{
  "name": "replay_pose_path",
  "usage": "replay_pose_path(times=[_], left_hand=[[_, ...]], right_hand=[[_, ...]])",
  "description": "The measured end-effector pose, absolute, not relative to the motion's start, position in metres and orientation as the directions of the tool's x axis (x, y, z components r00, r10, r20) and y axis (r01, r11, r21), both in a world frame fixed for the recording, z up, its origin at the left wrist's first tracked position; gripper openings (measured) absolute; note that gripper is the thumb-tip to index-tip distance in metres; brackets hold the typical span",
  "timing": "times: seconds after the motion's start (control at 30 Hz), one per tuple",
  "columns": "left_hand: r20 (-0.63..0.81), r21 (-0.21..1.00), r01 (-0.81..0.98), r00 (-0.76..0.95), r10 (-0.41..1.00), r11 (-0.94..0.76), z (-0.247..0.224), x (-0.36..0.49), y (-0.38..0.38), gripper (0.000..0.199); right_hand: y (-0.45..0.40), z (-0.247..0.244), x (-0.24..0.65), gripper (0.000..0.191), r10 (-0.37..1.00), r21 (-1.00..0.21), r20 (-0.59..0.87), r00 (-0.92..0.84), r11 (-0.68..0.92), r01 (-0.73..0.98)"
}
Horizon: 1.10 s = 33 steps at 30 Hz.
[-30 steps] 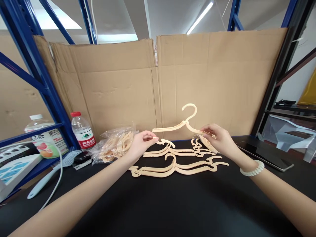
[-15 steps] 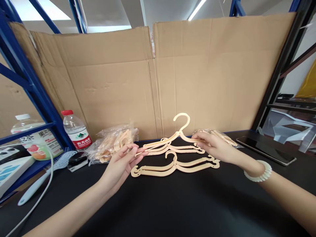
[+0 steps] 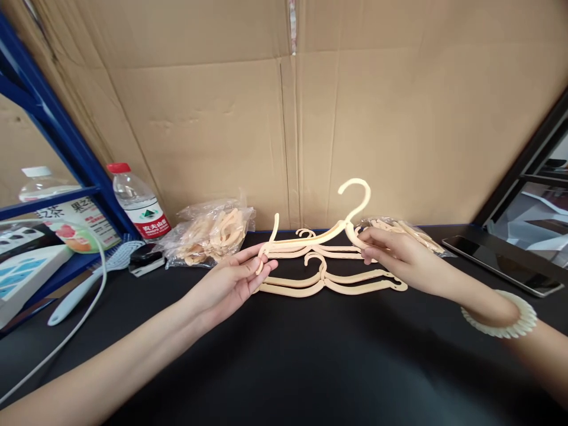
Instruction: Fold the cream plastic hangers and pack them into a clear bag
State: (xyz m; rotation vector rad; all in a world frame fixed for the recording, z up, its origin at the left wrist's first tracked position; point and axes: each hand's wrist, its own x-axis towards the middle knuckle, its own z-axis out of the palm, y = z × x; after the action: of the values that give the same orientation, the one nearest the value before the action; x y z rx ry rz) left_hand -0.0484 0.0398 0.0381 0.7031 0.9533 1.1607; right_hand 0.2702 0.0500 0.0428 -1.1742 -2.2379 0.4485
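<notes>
A cream plastic hanger [image 3: 310,239] is held up between both hands, its hook pointing upward. My left hand [image 3: 228,283] pinches its left end, where a short thin part sticks up. On the hanger's right arm, just beside the hook, my right hand [image 3: 396,253] has its fingers closed. Below and behind it, other cream hangers lie on the black table. The nearest hanger [image 3: 293,291] has its hook toward the back, and its left tip is partly hidden by my left hand.
A plastic bag of cream parts [image 3: 208,234] lies back left, a second bag [image 3: 402,231] back right, near a phone [image 3: 501,264]. A red-capped water bottle [image 3: 139,204], a brush [image 3: 91,284] and a white cable [image 3: 84,328] are at left. Cardboard [image 3: 213,130] walls the back.
The held hanger has turned, so its left end now shows a raised thin part and its hook sits further right. My view has tilted down.
</notes>
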Motion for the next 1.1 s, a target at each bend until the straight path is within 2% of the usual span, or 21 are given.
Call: replay_pose_path(times=[0.13, 0.27, 0.5, 0.67, 0.83, 1.0, 1.1], left_hand=[[-0.228, 0.835, -0.479, 0.146, 0.963, 0.270, 0.035, -0.045, 0.036, 0.029], [-0.167, 0.847, -0.472, 0.206, 0.964, 0.247, 0.030, -0.044, 0.030, 0.024], [-0.102, 0.885, -0.439, 0.143, 0.984, 0.155, 0.026, -0.042, 0.024, 0.011], [-0.082, 0.894, -0.426, 0.148, 0.986, 0.138, 0.024, -0.040, 0.022, 0.013], [-0.047, 0.910, -0.399, 0.161, 0.986, 0.109, 0.023, -0.040, 0.022, 0.007], [-0.040, 0.926, -0.358, 0.230, 0.972, 0.122, 0.023, -0.043, 0.026, 0.016], [-0.014, 0.932, -0.348, 0.235, 0.972, 0.098, 0.022, -0.043, 0.027, 0.020]], right_hand=[[0.044, 0.045, 0.264, 0.014, 0.822, -0.507, 0.330, -0.465, 0.570, 0.647], [0.040, 0.046, 0.262, 0.018, 0.811, -0.498, 0.305, -0.499, 0.582, 0.643], [0.041, 0.043, 0.261, 0.029, 0.813, -0.451, 0.323, -0.485, 0.582, 0.677], [0.043, 0.041, 0.262, 0.033, 0.801, -0.427, 0.331, -0.498, 0.598, 0.678], [0.040, 0.041, 0.263, 0.032, 0.831, -0.501, 0.307, -0.464, 0.555, 0.664], [0.034, 0.042, 0.259, 0.034, 0.832, -0.612, 0.280, -0.479, 0.539, 0.579], [0.032, 0.042, 0.255, 0.034, 0.835, -0.606, 0.335, -0.437, 0.546, 0.578]])
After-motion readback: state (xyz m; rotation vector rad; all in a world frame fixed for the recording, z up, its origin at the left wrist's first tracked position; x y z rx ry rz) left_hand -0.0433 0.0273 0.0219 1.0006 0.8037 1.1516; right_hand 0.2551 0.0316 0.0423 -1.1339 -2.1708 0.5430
